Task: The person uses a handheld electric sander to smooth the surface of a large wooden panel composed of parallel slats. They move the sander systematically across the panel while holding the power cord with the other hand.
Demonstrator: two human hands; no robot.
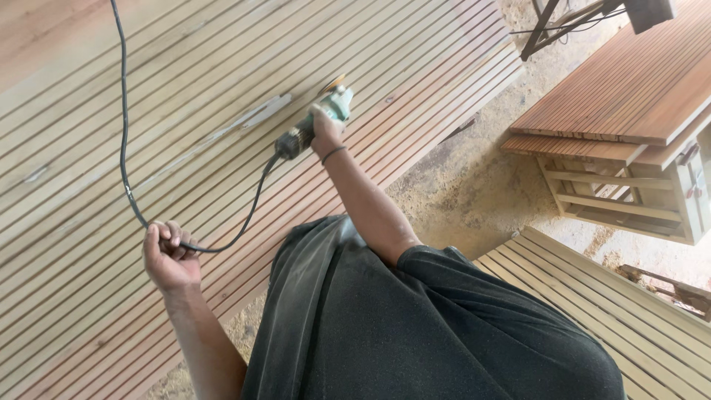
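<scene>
sanding looks under way: the right hand (324, 133) grips the green sander (318, 118) on the slatted panel (415, 81) (pale patch beside it), left hand (169, 255) clenching its cord (124, 148); next pass needs slack.

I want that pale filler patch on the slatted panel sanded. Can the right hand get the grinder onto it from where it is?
Probably yes. The right hand holds the grinder on the slatted panel just beside the pale patch, with bare slats between; the left hand holds the cord aside.
</scene>
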